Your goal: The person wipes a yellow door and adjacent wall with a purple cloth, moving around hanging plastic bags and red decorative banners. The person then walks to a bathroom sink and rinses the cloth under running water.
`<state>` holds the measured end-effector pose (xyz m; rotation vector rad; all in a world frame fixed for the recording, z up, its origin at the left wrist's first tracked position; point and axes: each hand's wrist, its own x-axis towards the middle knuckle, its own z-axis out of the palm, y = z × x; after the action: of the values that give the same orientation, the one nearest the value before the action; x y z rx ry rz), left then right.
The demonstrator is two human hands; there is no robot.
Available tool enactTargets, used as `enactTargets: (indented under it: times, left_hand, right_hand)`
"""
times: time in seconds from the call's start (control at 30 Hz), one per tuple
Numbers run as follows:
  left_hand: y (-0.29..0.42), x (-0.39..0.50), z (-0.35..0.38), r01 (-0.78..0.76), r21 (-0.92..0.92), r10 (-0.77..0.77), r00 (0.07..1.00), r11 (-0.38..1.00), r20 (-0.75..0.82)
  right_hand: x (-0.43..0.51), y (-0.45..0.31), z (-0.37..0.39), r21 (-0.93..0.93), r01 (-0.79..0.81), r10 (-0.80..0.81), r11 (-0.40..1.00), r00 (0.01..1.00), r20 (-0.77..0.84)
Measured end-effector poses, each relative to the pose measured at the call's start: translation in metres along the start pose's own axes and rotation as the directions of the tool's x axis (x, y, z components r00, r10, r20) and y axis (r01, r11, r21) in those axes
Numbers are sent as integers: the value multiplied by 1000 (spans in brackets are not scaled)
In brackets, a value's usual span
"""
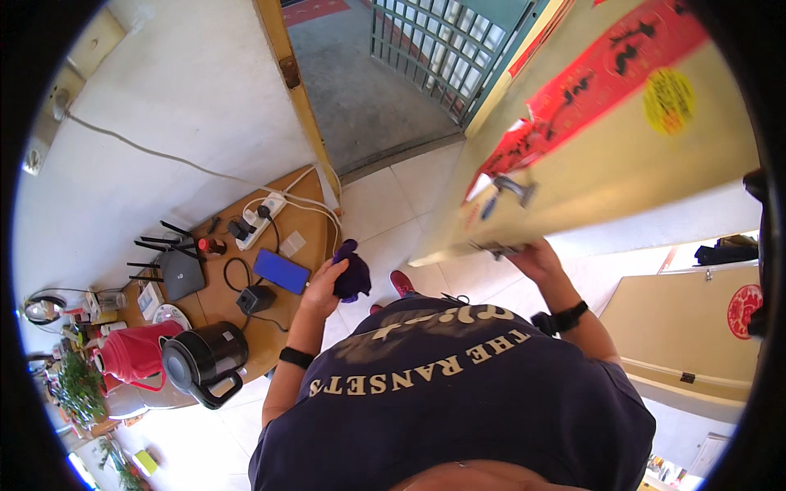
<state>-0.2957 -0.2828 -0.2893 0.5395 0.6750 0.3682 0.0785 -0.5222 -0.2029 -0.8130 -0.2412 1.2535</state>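
In my left hand [325,288] is a bunched dark purple cloth [353,275], held out beside the wooden table. My right hand [535,261] grips the pale yellow door [589,178] at its near edge, by the metal lock hardware [494,248]; some fingers are hidden there. The door stands open and looks blurred. A metal lever handle [516,189] and a red paper strip [571,101] with black writing are on its face. Beyond the wooden door frame [301,104], a green barred metal gate [430,61] also stands open.
On the wooden table [316,202] at left are a black router [182,273], a white power strip [261,221], a phone [281,270], a black electric kettle [209,356] and a red thermos [132,353]. A cable crosses the wall. A cabinet [675,319] stands at right.
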Motion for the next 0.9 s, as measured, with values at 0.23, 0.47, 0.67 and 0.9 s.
enactTargets:
  times: [0.23, 0.47, 0.67, 0.9]
  left_hand:
    - [5, -50, -7, -186, -27, 179, 967, 982, -181]
    - [-7, -67, -23, -297, -16, 283, 924, 955, -259]
    - [0, -69, -11, -388, -31, 343, 847, 921, -406]
    - [-6, -56, 3, -437, -20, 379, 800, 899, -466]
  right_hand:
    - [116, 54, 38, 30, -39, 37, 999, 996, 75]
    - [195, 71, 109, 19, -79, 80, 997, 994, -79]
    - [249, 70, 135, 66, -164, 164, 984, 986, 1]
    - [320, 60, 124, -455, 24, 2, 890, 998, 56]
